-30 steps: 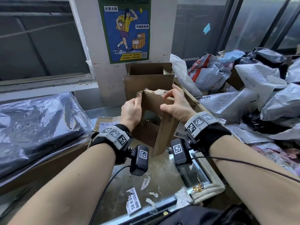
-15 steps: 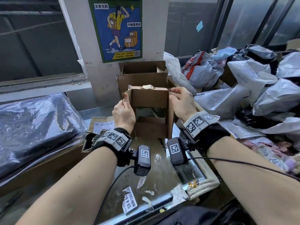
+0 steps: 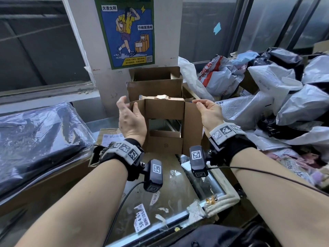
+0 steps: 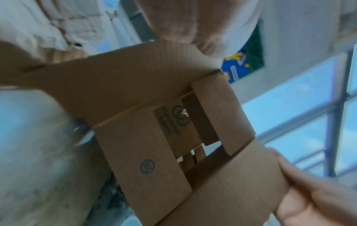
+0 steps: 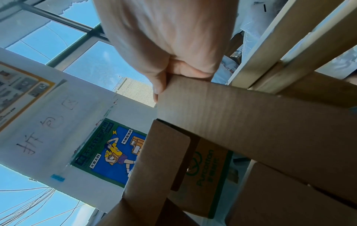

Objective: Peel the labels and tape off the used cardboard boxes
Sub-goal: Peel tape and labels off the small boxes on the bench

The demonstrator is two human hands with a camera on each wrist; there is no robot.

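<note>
Behind the glass-topped table [image 3: 170, 186] stands a white pillar with a blue poster [image 3: 127, 31], and grey mail bags [image 3: 277, 90] are piled at the right. From the head view, the left hand [image 3: 130, 120] and the right hand [image 3: 210, 113] hold a small open cardboard box [image 3: 165, 122] in the air above the table, one flap each. A torn label remnant [image 3: 161, 96] sits on its top edge.

From the left wrist view, the left grip is clenched on one flap of the box [image 4: 154, 137] — thumb pressing.

From the right wrist view, the right grip pinches the other flap [image 5: 251, 114].

The box looks light and stiff, but flaps bend easily — better to hold near the folds.
</note>
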